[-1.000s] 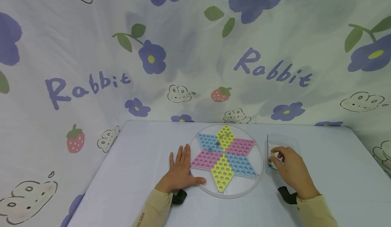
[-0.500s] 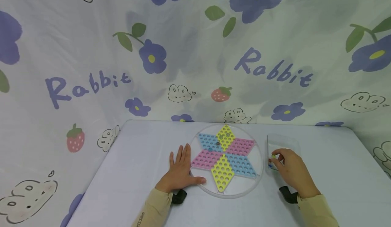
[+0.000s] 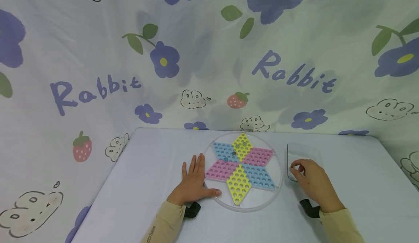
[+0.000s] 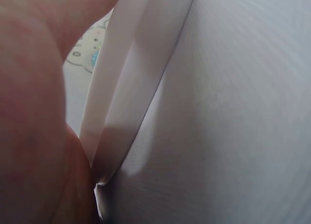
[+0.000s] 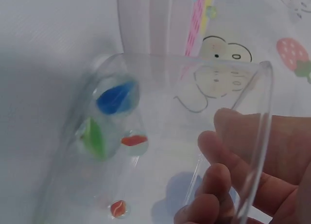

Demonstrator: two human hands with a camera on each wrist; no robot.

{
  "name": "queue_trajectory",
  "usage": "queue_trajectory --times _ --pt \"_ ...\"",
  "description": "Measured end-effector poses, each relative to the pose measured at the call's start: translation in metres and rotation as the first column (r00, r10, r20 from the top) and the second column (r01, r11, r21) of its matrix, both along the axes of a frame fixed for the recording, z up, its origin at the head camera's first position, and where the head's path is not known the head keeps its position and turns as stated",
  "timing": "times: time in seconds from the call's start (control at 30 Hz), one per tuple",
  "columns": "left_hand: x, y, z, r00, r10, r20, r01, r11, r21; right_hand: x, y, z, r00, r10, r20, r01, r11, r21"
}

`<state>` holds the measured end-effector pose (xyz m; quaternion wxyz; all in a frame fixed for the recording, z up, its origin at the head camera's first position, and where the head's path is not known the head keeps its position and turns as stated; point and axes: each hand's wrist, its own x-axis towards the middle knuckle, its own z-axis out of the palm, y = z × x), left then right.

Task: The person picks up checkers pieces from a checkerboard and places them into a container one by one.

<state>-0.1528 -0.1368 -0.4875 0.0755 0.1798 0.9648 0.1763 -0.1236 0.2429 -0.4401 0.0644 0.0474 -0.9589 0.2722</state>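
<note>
My left hand (image 3: pixel 192 184) lies spread at the left edge of a round Chinese checkers board (image 3: pixel 238 183), thumb over its rim. The left wrist view shows the palm beside that pale rim (image 4: pixel 114 78). My right hand (image 3: pixel 312 179) reaches into a clear plastic box (image 3: pixel 304 151) right of the board. In the right wrist view its fingers (image 5: pixel 216 178) curl inside, thumb and forefinger tips close together; I cannot tell whether they pinch anything. Low in the box lie a blue marble (image 5: pixel 116 97), a green marble (image 5: pixel 95 139) and smaller orange marbles (image 5: pixel 134 140).
Several marbles (image 3: pixel 226 159) sit in holes on the board's far left part. A white cloth (image 3: pixel 157 163) covers the table, and a curtain (image 3: pixel 209 54) with flowers and rabbits hangs behind. Dark wrist mounts (image 3: pixel 193 210) stick out beside both wrists.
The yellow-green spot at my right fingertips and the small coloured marbles beside them no longer show in the head view. The right hand dips slightly lower; the left stays put.
</note>
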Motion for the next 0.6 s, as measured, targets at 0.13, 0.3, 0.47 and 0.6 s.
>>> queue_trajectory --times 0.13,0.3,0.47,0.6 --pt "0.0 0.0 0.0 1.0 -0.006 0.0 0.006 1.0 0.011 -0.001 -0.004 0.003 0.998 0.001 -0.056 0.0 1.0 0.004" --pt "-0.001 0.0 0.0 1.0 -0.006 -0.006 0.006 1.0 0.005 -0.003 -0.012 0.009 0.995 -0.018 -0.097 0.018 1.0 -0.008" --pt "0.0 0.0 -0.001 1.0 0.003 0.003 -0.003 1.0 -0.007 -0.006 -0.024 0.013 0.993 -0.013 -0.118 0.011 1.0 -0.02" --pt "-0.001 0.001 -0.001 1.0 0.01 0.017 -0.01 1.0 -0.021 -0.009 -0.03 0.014 0.989 0.0 -0.149 -0.005 1.0 -0.03"
